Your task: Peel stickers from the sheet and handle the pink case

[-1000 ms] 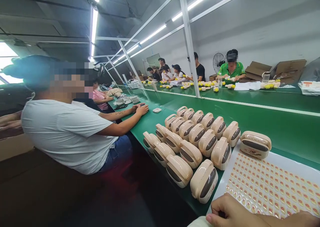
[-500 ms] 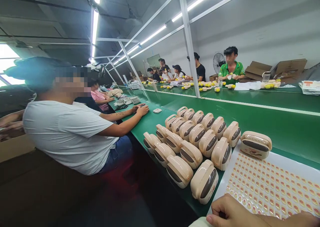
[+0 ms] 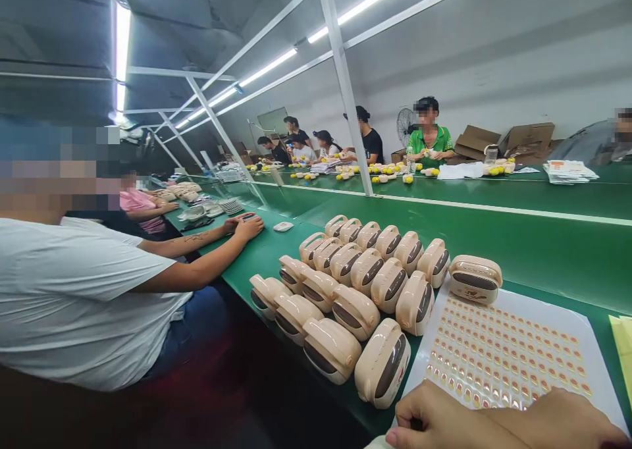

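My left hand [image 3: 437, 422] rests at the bottom edge with its fingers curled in, at the near edge of a white sticker sheet [image 3: 503, 353] covered in rows of small orange-red stickers. What it grips is hidden; a bit of something white [image 3: 380, 443] shows beneath it. Beside it lies what looks like my right hand [image 3: 557, 415]; only its back shows and the fingers are hidden. One beige handled device [image 3: 474, 279] lies on the sheet's far corner. Several more such devices [image 3: 365, 291] stand in rows just left of the sheet on the green belt [image 3: 543, 251].
A person in a white shirt [image 3: 74, 297] sits close on the left, hands on the belt by a small white part [image 3: 283, 226]. More workers sit farther along and across, with yellow parts [image 3: 395, 170], cardboard boxes [image 3: 528, 136], a fan [image 3: 405, 123] and a metal post [image 3: 345, 93].
The view has swung to the right, so everything has slid left in the picture. More of my hands now shows at the bottom edge. A yellow sheet has appeared at the far right.
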A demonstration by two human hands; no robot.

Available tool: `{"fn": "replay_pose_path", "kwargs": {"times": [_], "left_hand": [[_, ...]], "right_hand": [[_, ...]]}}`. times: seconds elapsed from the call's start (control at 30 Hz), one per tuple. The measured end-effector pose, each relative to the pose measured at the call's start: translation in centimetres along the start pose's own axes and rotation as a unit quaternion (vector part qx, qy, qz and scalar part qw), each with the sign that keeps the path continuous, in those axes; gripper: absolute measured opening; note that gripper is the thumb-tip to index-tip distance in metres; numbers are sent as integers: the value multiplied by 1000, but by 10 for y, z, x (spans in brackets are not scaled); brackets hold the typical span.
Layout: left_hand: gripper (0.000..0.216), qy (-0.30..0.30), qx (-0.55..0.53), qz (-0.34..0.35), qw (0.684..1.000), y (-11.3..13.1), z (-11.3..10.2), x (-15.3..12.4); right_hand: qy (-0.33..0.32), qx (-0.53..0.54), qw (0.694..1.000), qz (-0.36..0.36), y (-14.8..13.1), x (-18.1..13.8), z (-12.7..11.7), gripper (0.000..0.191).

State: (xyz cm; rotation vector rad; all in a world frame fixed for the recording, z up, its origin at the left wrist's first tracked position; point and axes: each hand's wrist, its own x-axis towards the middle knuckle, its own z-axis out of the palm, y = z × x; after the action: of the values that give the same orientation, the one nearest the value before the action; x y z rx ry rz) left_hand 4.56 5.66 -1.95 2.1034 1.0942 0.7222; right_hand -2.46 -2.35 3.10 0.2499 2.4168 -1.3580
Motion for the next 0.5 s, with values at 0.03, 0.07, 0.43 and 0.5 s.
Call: {"fn": "replay_pose_path", "kwargs": {"times": [0.03,0.07,0.43,0.5], "left_hand": [[12,5,6,0,1000,2,-2,-2],[15,15,11,2,1000,5,-4,-5],[26,22,41,11,999,15,-15,-14],[25,20,31,-6,999,15,-15,-13]], "right_hand": [[5,5,1000,-8,1,0,1,42],[8,9,1000,-20,2,1,2,43],[-16,-28,998,-62,21,12,7,50],[-26,-36,996,-74,12,9,1,48]]}}
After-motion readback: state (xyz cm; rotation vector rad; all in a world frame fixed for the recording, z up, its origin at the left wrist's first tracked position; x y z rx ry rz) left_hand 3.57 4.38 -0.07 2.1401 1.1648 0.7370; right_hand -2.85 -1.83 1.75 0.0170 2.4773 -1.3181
